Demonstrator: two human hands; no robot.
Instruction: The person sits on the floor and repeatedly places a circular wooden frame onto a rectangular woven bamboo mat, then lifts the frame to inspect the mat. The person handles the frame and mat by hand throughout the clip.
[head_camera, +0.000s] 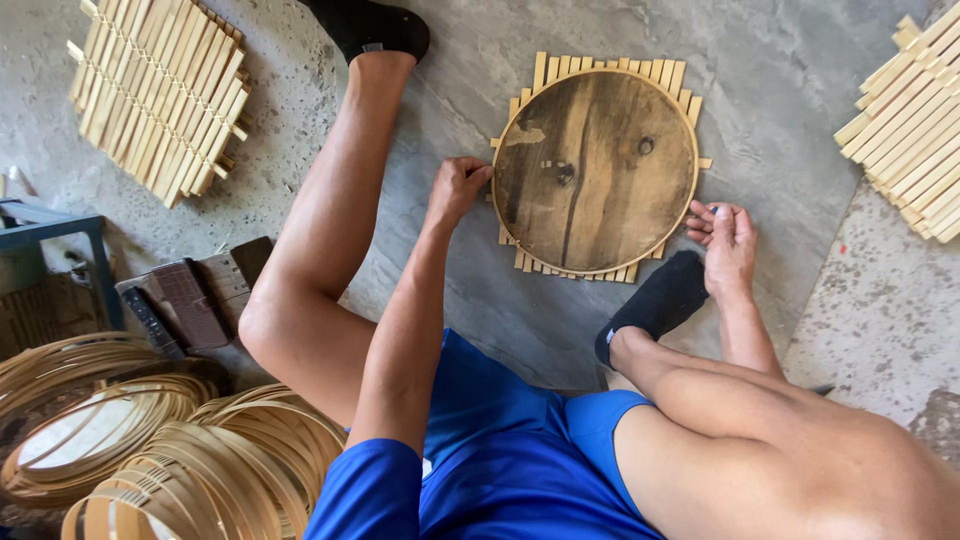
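Disc (595, 170): round, dark wooden board with a knot and a long crack, lying flat on a slat mat (600, 68) on the concrete floor (790, 110), at 12 o'clock from the seated person.
Hoop (694, 150): thin pale band ringing the disc's edge.
Slat mat: pale strips showing beyond the disc from 9 through 12 to 3 o'clock, and again at 6.
Left hand (457, 187): at the disc's 9 o'clock, fingers curled shut against the rim; whether they pinch the hoop cannot be told.
Right hand (727, 240): at the disc's 4 o'clock, fingertips drawn together just beside the rim; nothing visibly clamped.
Right foot (655, 300): black sock, toe touching the mat at 5 o'clock.
Spare mats (160, 90): one at 10 o'clock, another at 2 o'clock.
Hoop stack (190, 460): coiled bands at 8 o'clock.
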